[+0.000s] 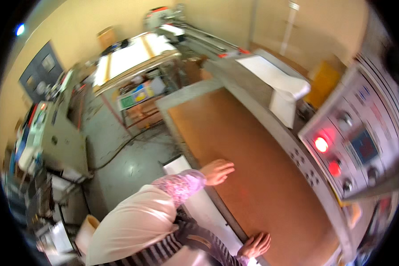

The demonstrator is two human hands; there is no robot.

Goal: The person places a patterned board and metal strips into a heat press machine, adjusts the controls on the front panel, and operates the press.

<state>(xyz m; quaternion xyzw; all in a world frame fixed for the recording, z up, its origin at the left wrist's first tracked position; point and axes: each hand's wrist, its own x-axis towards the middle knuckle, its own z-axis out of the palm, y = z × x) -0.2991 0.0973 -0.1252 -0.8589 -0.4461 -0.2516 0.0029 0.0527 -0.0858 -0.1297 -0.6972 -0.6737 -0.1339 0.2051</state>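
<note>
A long brown sheet [252, 177] lies along the grey bed of a machine in front of me. My left hand [217, 171] rests on its near edge with the palm down, fingers outstretched, holding nothing. Closer to me, my right hand [256, 244] lies at the same edge, its fingers slightly bent and apart, with nothing visible in it. A pink patterned cuff [181, 184] covers my left wrist. A strip of white material [208, 210] shows below the near edge of the bed.
A control panel [357, 137] with glowing red lamps and knobs stands at right. White material [275, 73] drapes over the machine's far side. Beyond is a white-topped table [131, 55] with items beneath. At left stands a greenish machine [60, 142]; a dark cable [119, 148] crosses the floor.
</note>
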